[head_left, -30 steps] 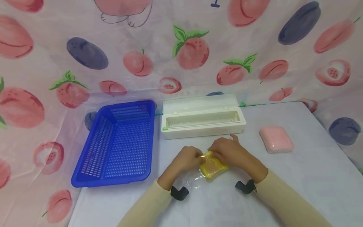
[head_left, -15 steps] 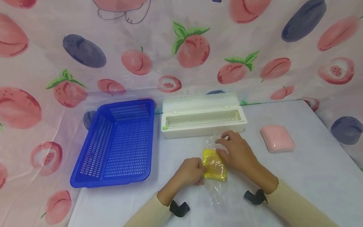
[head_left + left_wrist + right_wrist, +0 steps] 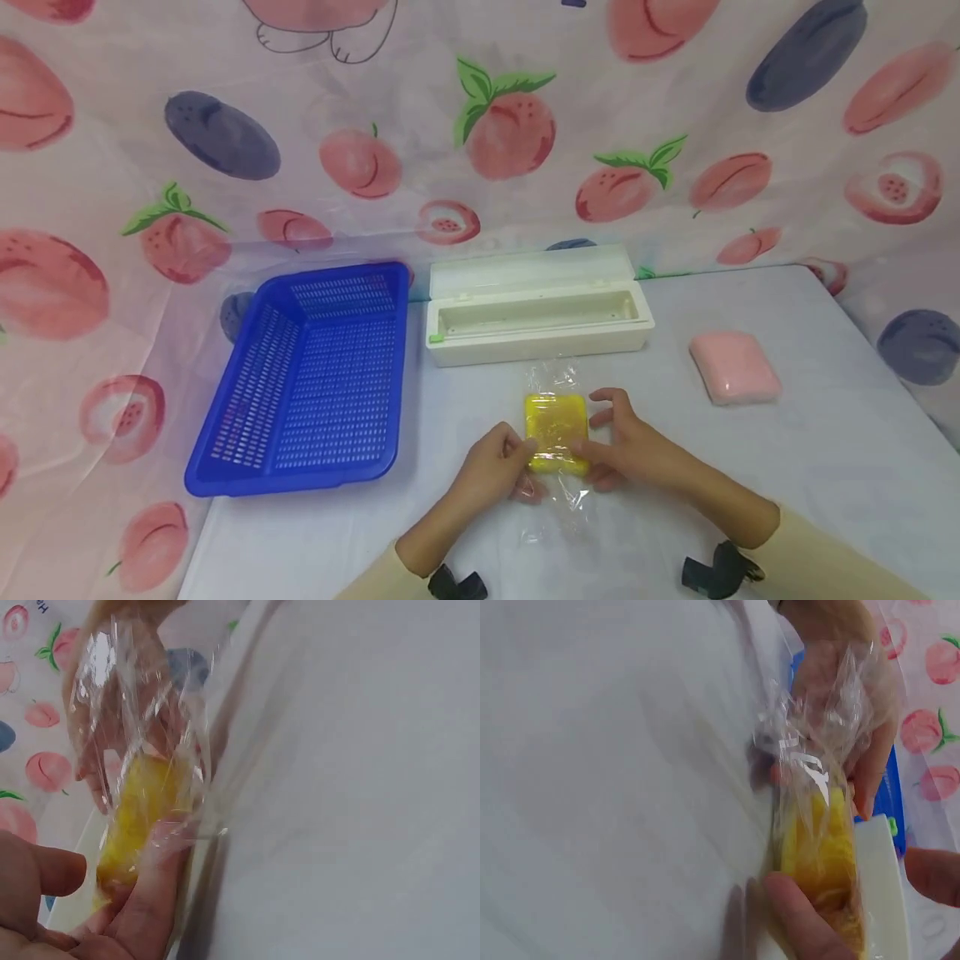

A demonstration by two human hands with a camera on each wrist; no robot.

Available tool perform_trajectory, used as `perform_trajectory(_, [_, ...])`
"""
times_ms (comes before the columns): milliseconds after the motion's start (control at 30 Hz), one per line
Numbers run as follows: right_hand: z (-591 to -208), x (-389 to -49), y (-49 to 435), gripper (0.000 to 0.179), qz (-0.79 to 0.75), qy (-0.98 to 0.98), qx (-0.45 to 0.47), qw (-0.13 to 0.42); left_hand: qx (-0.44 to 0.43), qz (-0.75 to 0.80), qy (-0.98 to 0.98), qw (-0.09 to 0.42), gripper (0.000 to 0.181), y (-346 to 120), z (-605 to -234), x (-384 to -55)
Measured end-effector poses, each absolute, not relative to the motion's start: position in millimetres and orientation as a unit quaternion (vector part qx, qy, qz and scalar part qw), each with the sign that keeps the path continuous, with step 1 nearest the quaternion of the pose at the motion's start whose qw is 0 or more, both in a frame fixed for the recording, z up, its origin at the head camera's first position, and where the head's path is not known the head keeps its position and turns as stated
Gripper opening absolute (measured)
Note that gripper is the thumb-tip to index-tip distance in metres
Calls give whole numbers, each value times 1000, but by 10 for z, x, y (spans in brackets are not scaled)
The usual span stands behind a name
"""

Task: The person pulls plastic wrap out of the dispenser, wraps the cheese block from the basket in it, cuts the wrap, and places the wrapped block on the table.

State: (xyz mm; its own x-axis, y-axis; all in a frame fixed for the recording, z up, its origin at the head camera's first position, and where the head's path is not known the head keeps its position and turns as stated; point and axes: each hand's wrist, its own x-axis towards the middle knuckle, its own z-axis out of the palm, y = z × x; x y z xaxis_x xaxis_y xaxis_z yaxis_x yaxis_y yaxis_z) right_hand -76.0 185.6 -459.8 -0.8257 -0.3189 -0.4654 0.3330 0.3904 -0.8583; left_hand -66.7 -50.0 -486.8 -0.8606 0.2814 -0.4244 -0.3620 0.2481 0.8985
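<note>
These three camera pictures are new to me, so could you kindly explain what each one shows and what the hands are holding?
There is no machine here: a person works with two bare hands. The wide picture comes from a camera on the head, looking down at a pale table. The two close-ups come from cameras on each wrist.

On the table lie a blue perforated plastic basket, an open white plastic box with a hinged lid and a pink soft square pad.

The left hand and right hand hold a yellow square sponge-like block from either side. It sits in clear crinkled plastic film, whose ends stick out beyond it.
</note>
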Motion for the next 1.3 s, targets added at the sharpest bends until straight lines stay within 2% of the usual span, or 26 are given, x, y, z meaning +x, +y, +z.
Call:
perform_trajectory(167, [-4609,-659,1871,77,-603,728,46,323,-75,687,657,300,24,-575,-4880,-501])
perform_trajectory(367, [-4612,-596,1928,58,-647,686,27,331,-57,715,638,281,14,-616,-4814,-371])
perform_trajectory(467, [-4600,-587,1952,49,-648,691,18,321,-24,696,670,259,19,-626,-4774,-346])
perform_trajectory(600, [-4559,-591,1966,37,-606,741,-11,291,61,652,724,218,29,-653,-4748,-354])
perform_trajectory(733, [-4550,-601,2005,33,-592,751,-79,282,155,643,726,190,48,-683,-4770,-380])
perform_trajectory(800, [-4566,-595,2029,37,-603,734,-120,288,183,628,735,179,50,-690,-4792,-391])
perform_trajectory(900, [-4594,-583,2051,43,-592,734,-175,284,211,586,769,146,46,-687,-4831,-419])
perform_trajectory(1000, [-4609,-573,2049,44,-556,761,-216,256,230,528,812,99,36,-674,-4863,-466])
perform_trajectory(1200, [-4630,-595,1994,25,-490,815,-247,185,251,460,850,57,9,-646,-4872,-572])
perform_trajectory(1300, [-4648,-616,1967,19,-472,832,-251,150,251,445,858,53,5,-638,-4862,-606])
